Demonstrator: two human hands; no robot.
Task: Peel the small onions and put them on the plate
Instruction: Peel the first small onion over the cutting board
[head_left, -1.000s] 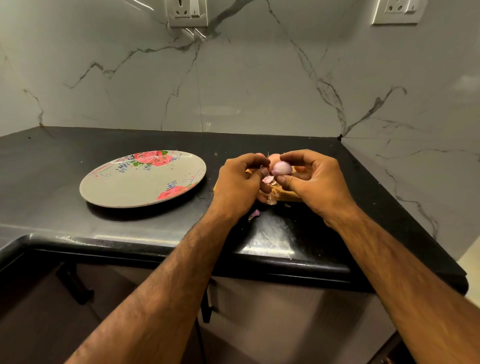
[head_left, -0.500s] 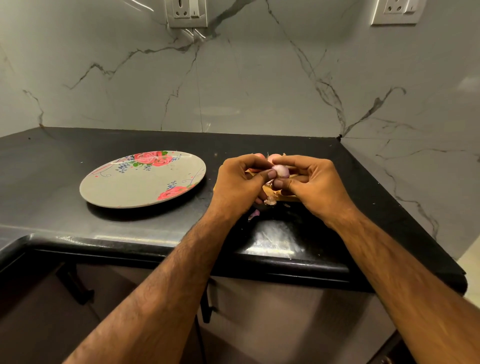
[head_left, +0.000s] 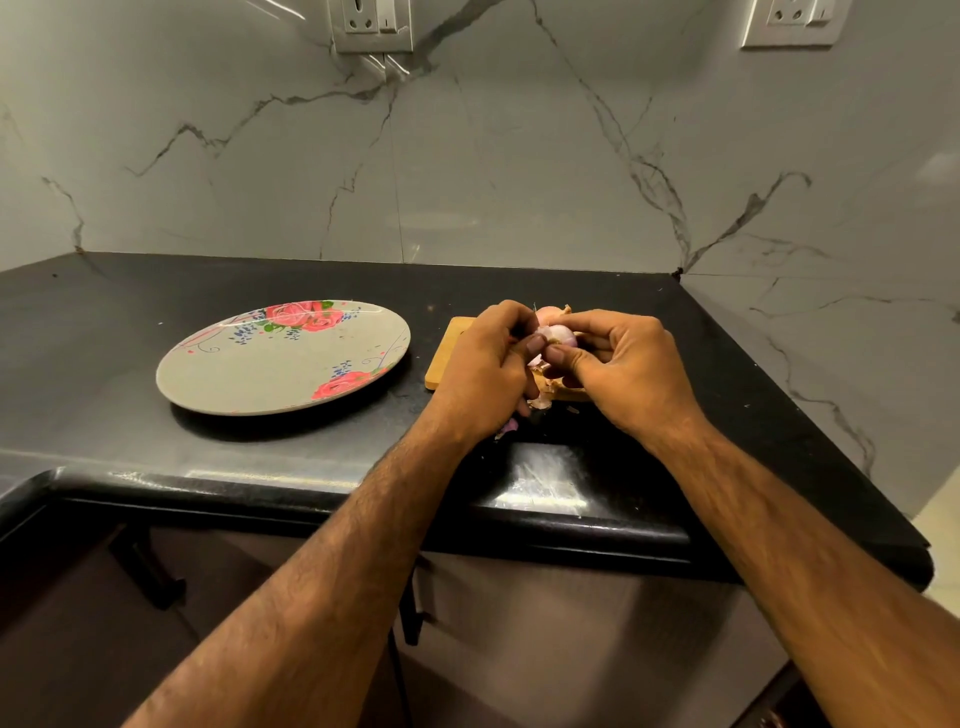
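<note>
A small pink onion (head_left: 560, 334) sits between the fingertips of both hands, above a small wooden board (head_left: 444, 357). My right hand (head_left: 631, 370) pinches it from the right, thumb under it. My left hand (head_left: 487, 368) pinches at its left side with thumb and fingers curled. Another onion (head_left: 548, 313) peeks out just behind the hands. Loose bits of pink skin (head_left: 540, 400) lie on the board and the counter under my hands. The flowered grey plate (head_left: 249, 374) lies to the left with nothing on it.
The black counter (head_left: 104, 332) runs to marble walls at the back and right. Its front edge is just below my wrists. Two wall sockets (head_left: 371, 23) sit high on the back wall.
Both hands have closed in tighter round the onion, and less of it shows than a second ago. The plate and board have not moved.
</note>
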